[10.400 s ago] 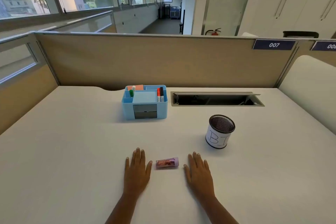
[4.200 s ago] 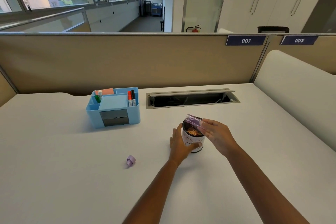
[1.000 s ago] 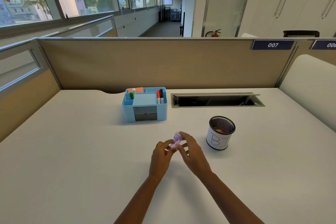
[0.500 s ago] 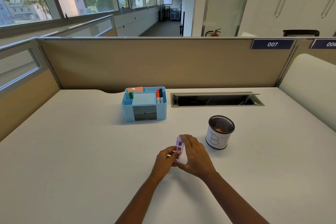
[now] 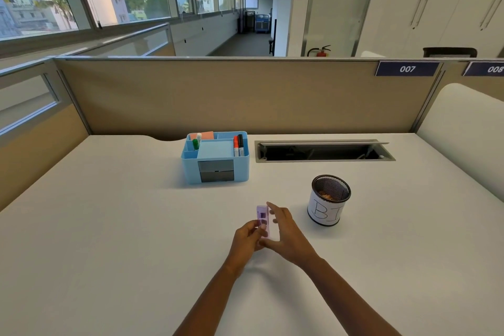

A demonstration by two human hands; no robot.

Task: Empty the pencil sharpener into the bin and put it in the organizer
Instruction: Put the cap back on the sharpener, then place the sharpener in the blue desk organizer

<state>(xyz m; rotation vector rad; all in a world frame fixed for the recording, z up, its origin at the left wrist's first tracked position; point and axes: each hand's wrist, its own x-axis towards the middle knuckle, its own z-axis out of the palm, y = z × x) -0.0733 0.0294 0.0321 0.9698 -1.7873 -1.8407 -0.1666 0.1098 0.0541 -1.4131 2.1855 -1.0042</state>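
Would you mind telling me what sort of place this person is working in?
Most likely an open-plan office cubicle: a white desk behind a tan partition carrying a numbered plate 007, plus a blue desk organizer.

We cannot see the pencil sharpener's [image 5: 263,218] lower end behind our left hand [image 5: 247,237] and right hand [image 5: 286,234]; our forearms are cut off at the bottom edge.

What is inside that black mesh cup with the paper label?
The bin shows a small heap of brownish pencil shavings low inside. The near wall covers the rest of its bottom.
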